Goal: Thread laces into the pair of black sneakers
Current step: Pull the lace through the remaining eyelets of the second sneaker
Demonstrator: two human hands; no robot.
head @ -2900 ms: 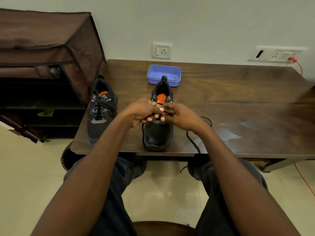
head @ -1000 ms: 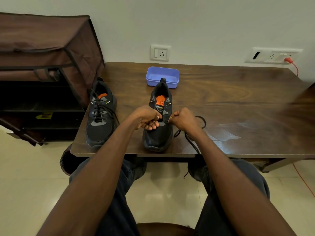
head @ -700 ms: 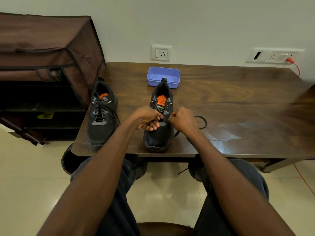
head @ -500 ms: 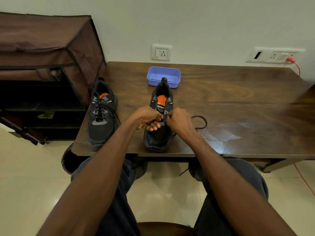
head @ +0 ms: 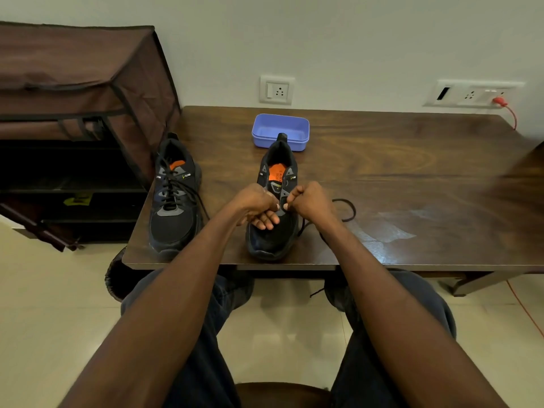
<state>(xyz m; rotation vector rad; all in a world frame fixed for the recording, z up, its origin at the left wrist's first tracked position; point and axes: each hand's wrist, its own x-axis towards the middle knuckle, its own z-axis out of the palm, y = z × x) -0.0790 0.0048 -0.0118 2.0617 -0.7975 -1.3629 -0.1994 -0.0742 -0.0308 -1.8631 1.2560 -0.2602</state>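
Sneaker (head: pixel 275 222) on the surface (head: pixel 382 178): your left hand (head: pixel 256 206) and right hand (head: pixel 309 200) each grip its lace (head: pixel 344 209), fingers curled tight

Dark wooden table (head: pixel 382 172): two black sneakers (head: pixel 173 198) (head: pixel 275 201), loose lace (head: pixel 346 209), blue tray (head: pixel 280 131).

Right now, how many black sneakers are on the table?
2. One sneaker, already laced, sits near the table's left edge. The other sneaker stands in the middle, in front of the blue tray, with both hands working on it. None seems hidden.
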